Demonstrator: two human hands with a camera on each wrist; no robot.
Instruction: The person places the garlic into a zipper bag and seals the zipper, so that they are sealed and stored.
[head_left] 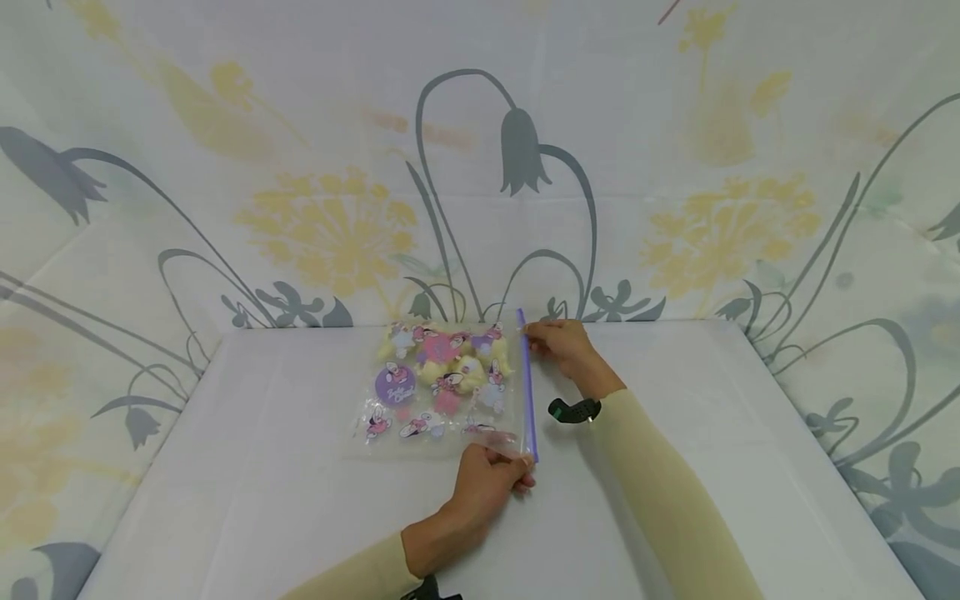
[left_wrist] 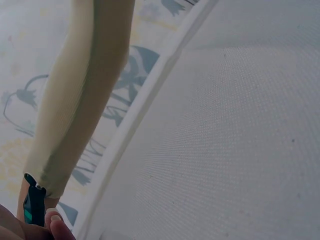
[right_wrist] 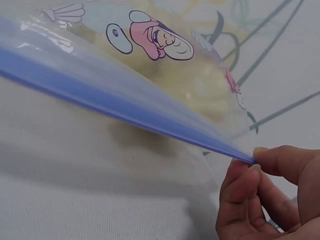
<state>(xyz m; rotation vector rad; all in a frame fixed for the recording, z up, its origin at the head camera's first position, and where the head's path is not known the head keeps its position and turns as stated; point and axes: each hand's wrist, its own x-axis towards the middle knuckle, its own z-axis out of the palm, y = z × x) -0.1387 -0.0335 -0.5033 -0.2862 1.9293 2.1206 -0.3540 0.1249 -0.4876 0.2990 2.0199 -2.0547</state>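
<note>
A clear zip bag (head_left: pixel 408 417) printed with cartoon figures lies on the white table, its purple-blue zip strip (head_left: pixel 528 383) facing right. Inside it show soft pale-yellow items (head_left: pixel 468 375), partly covered by the print. My right hand (head_left: pixel 558 346) pinches the far end of the strip between thumb and fingers; the right wrist view shows this pinch at the corner, with the strip (right_wrist: pixel 125 112) pulled straight. At the near end, my left hand (head_left: pixel 483 483) grips the strip's other corner with thumb and fingers. The left wrist view catches only a bit of fingers (left_wrist: pixel 60 227) low at left.
A white cloth covers the table (head_left: pixel 262 467), whose far edge meets a floral curtain (head_left: pixel 337 233). More patterned cloth hangs along both sides. Dark straps (head_left: pixel 573 411) sit on the wrists below pale-yellow sleeves (head_left: pixel 660 483).
</note>
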